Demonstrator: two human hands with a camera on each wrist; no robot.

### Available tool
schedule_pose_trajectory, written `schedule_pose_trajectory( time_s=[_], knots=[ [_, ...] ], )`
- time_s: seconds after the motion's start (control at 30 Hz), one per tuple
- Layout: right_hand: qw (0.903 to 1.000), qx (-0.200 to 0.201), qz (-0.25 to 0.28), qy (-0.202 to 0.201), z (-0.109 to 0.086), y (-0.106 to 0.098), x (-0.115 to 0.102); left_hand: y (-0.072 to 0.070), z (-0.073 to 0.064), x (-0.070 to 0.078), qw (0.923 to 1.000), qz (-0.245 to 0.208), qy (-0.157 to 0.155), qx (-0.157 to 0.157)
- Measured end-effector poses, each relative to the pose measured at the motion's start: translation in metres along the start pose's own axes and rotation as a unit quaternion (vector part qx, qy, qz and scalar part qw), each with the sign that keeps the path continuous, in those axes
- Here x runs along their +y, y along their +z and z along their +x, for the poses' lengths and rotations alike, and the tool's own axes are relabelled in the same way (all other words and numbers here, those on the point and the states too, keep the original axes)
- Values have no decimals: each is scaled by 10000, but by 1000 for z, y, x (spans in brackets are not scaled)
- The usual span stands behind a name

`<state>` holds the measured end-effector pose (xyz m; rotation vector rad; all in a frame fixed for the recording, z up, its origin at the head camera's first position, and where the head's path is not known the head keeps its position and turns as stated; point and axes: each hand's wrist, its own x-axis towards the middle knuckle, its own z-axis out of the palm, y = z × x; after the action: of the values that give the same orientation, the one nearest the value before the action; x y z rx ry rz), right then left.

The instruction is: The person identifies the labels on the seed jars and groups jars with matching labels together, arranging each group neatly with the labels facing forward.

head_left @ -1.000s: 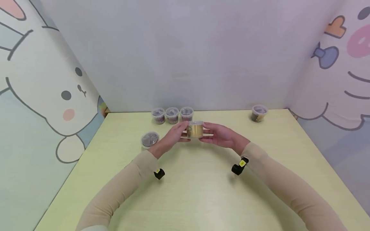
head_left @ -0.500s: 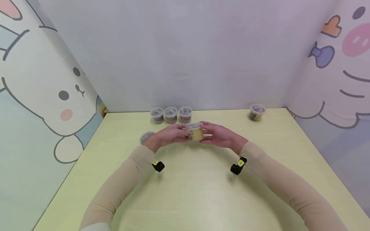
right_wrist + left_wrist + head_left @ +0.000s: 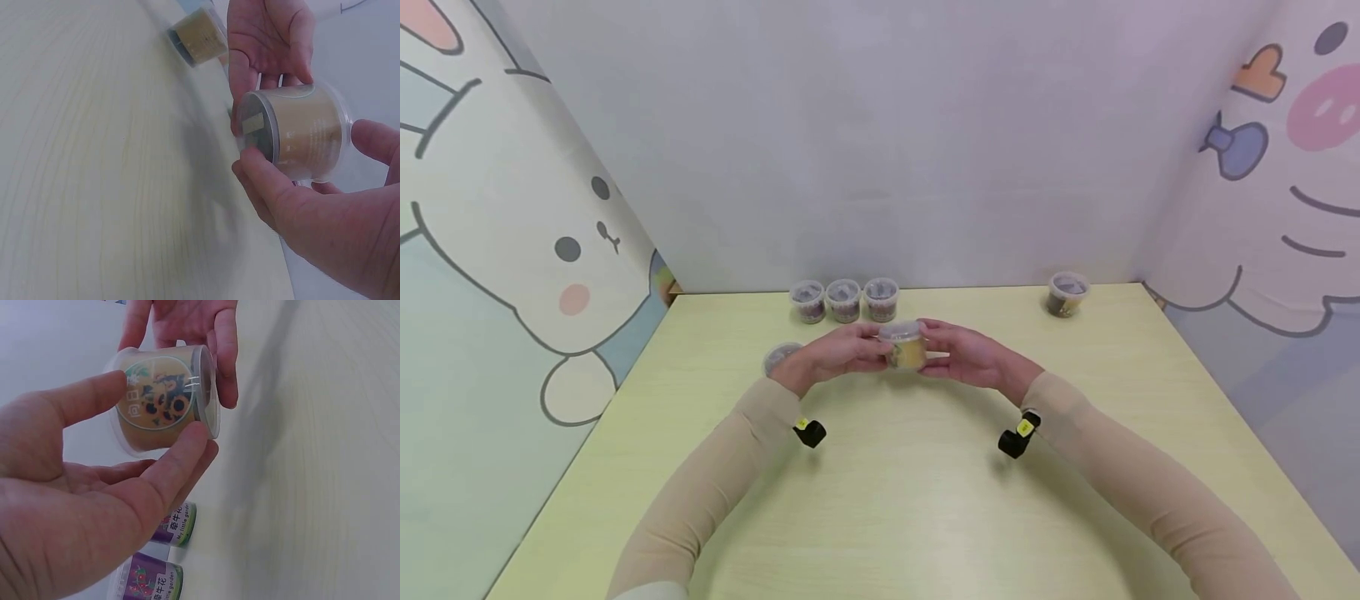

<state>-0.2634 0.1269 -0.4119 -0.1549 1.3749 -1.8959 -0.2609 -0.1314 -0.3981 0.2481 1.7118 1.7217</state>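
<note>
A small clear-lidded plastic cup (image 3: 907,348) with a tan wrap is held just above the table, between my two hands. Sunflowers are printed in a round label on its side, seen in the left wrist view. My left hand (image 3: 842,350) grips the cup from the left, thumb near one end and fingers at the other. From the right, my right hand (image 3: 966,354) pinches the same cup (image 3: 309,131) between thumb and fingers. Its base, with a pale sticker, faces the table side in the right wrist view.
Three purple-labelled cups (image 3: 843,302) stand in a row at the back of the pale wooden table (image 3: 917,483). Another lidded cup (image 3: 778,357) is partly hidden behind my left wrist. A tan and dark cup (image 3: 1066,296) stands at the back right.
My left hand has shifted its hold and lies flatter across the cup's left side. The cup tipped and turned slightly, showing more of its lid and label. The other cups stayed put.
</note>
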Motion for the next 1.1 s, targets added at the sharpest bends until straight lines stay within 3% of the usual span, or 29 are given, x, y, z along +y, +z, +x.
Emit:
schedule_pose_trajectory(
  time_s=[0.67,1.1],
  knots=[
    [9998,87,-5,-153,6,6,9,-4,-3,-4,9993,263,-23,256],
    [9979,164,-286,-562,12,10,10,-9,-6,-4,9990,158,104,398]
  ],
)
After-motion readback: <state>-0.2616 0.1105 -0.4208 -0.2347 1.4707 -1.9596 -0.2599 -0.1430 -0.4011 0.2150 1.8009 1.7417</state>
